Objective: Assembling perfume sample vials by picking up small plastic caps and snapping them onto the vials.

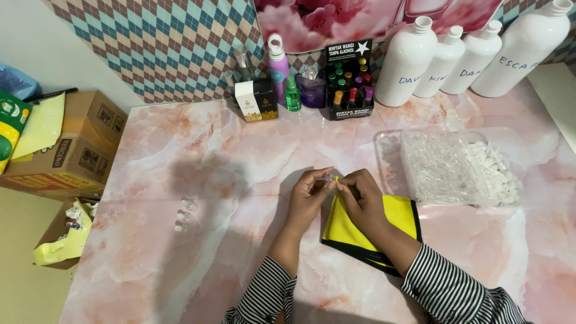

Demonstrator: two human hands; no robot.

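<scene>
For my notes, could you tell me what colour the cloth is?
Yellow with black edging, seen in the head view: cloth.

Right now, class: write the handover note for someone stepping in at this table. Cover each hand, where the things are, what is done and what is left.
Left hand: pinches a small clear vial at the fingertips.
Right hand: touches the same vial, with a corner of the yellow cloth at its fingertips; the cloth lies under it.
Clear tray, right: many clear vials and white caps.
Done, apparently: a few small clear vials stand to the left on the table.
Left: the tray's contents.
</scene>
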